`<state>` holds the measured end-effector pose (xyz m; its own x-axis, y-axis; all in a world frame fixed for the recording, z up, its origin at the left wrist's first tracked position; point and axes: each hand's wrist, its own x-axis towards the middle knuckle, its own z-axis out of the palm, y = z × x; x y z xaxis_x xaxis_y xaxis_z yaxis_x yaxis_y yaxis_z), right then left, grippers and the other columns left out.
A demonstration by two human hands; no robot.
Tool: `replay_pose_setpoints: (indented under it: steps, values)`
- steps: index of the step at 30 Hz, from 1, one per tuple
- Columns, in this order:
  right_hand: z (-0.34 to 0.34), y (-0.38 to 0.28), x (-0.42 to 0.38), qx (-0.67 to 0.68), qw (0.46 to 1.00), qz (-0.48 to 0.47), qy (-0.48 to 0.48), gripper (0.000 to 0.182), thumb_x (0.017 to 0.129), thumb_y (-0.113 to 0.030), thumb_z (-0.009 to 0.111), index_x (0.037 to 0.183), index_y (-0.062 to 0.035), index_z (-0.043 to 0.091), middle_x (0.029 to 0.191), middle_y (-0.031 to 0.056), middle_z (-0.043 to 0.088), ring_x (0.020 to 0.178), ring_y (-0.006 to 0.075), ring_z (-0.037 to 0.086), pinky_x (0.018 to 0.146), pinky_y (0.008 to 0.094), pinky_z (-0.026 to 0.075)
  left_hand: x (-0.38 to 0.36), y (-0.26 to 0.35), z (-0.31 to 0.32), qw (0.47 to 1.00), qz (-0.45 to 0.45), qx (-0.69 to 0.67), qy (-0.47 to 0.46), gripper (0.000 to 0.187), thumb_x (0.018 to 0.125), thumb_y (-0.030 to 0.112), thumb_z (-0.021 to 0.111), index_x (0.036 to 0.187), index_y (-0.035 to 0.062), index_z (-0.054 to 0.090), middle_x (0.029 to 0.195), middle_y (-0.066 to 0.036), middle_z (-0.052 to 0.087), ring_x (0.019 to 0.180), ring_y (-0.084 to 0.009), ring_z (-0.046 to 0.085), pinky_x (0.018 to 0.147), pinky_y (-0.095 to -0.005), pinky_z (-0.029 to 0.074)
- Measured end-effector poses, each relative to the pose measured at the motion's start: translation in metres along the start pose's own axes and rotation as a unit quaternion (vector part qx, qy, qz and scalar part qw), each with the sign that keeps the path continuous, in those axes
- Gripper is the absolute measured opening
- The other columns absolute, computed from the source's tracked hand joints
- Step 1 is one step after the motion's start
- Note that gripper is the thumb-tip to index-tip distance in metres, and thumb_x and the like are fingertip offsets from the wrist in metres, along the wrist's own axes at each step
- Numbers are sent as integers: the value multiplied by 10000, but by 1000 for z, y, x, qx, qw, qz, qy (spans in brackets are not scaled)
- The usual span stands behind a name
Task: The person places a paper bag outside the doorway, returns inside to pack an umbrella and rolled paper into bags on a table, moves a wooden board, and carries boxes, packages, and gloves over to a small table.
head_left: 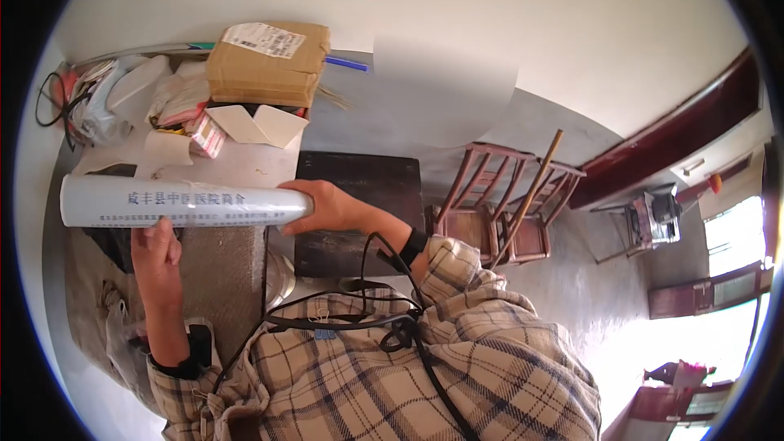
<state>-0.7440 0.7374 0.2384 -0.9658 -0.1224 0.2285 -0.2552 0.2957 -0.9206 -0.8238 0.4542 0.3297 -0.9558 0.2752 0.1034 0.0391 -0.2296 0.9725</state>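
Observation:
A white rolled tube (188, 202) with dark printed characters lies level across the view at the left, in front of the cluttered table. My right hand (325, 206) is wrapped round its right end, thumb below and fingers over the top. Under the tube's middle, my left hand (159, 251) touches its lower edge with one finger raised and the others curled; part of that hand is hidden behind the tube. Beyond the tube stands a taped cardboard box (265, 65) with a white label, on top of another open box (260, 125).
Plastic bags (102, 114) and a small pink-and-white box (206, 135) lie on the white table (245, 165). A dark low table (359, 233) stands at centre, with wooden chairs (474, 237) and a leaning stick (531, 196) to its right. Black cables cross my chest.

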Motion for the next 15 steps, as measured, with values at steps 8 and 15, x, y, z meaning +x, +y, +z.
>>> replay_pose_setpoints:
  steps: [8,15]
  values:
    - [-31,10,-94,274,929,207,134,341,755,-121,730,1031,16,583,865,69,639,726,135,622,659,265,512,3,0,67,979,-32,110,-170,354,894,139,541,1222,36,457,1194,-99,513,634,-78,498,511,-198,364]
    - [-80,52,-187,342,836,133,408,287,840,-123,624,1083,10,546,980,80,605,800,161,591,713,289,499,4,-38,-13,958,-83,243,-124,173,894,120,544,1021,15,596,676,-15,586,546,-57,503,495,-196,406]
